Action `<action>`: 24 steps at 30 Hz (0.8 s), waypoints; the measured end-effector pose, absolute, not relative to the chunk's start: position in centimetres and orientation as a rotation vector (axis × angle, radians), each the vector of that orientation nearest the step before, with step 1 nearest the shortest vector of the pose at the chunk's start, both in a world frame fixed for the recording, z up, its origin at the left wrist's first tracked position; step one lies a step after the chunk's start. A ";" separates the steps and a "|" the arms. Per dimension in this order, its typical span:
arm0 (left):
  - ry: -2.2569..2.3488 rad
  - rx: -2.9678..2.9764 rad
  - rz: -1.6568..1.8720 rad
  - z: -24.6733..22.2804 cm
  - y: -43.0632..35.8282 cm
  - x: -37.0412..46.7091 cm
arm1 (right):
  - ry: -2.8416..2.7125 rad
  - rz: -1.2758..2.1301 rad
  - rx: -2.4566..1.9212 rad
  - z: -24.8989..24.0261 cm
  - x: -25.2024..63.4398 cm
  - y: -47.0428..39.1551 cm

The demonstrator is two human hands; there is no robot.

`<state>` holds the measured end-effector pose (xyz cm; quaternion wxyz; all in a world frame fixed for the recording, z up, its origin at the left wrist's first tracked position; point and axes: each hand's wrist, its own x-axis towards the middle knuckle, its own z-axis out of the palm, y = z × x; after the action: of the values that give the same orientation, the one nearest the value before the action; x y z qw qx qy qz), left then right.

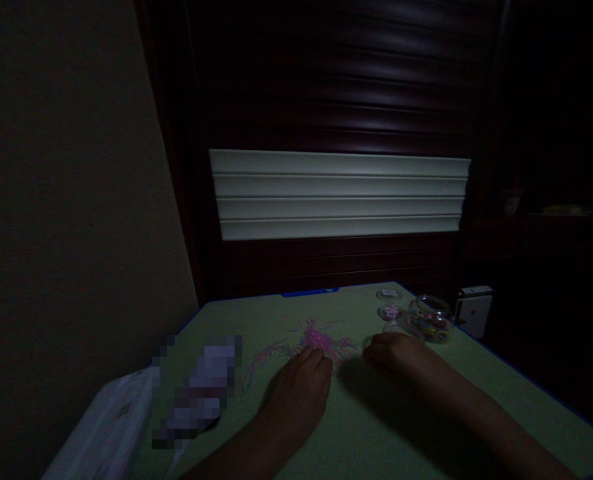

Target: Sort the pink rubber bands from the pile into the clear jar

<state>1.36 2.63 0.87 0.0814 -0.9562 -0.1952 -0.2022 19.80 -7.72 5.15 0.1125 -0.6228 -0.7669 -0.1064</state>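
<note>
In the dim light, a loose heap of thin pink and pale coloured strands or small elastic bands lies spread on the green table top. My left hand reaches into its near edge, fingers bent down and pressed together; what they grip is hidden. To the right of the heap, my right hand hovers over the table with fingers curled together, and I cannot make out anything in them. Just behind it stands a clear round jar holding colourful ring-shaped bands.
Beside the jar are a small clear dish with pinkish bits and a clear round lid. A white package and a blurred-out item lie at the left. A wall borders the table's left side; slatted panelling rises behind.
</note>
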 end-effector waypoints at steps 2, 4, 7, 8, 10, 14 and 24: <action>-0.554 -2.870 -0.590 0.8 2.6 1.4 | -2.252 -0.320 -1.811 5.0 19.9 -7.7; -0.545 -2.883 -0.592 0.8 2.6 1.4 | -2.245 -0.327 -1.806 4.9 20.0 -7.7; -0.591 -2.904 -0.611 0.7 2.6 1.3 | -2.251 -0.330 -1.824 5.0 19.8 -7.7; -0.609 -2.910 -0.615 0.7 2.6 1.3 | -2.254 -0.331 -1.831 5.1 19.7 -7.8; -0.632 -2.921 -0.619 0.8 2.5 1.3 | -2.264 -0.322 -1.836 5.2 19.6 -7.8; -0.655 -2.914 -0.632 0.9 2.4 1.5 | -2.242 -0.327 -1.854 5.3 19.6 -7.8; -0.682 -2.836 -0.629 0.4 2.8 1.6 | -2.250 -0.337 -1.825 5.1 19.8 -7.8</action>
<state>1.59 2.77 0.42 0.0788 -0.9475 -0.2277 -0.2102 19.78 -7.76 5.11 0.1123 -0.6219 -0.7664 -0.1149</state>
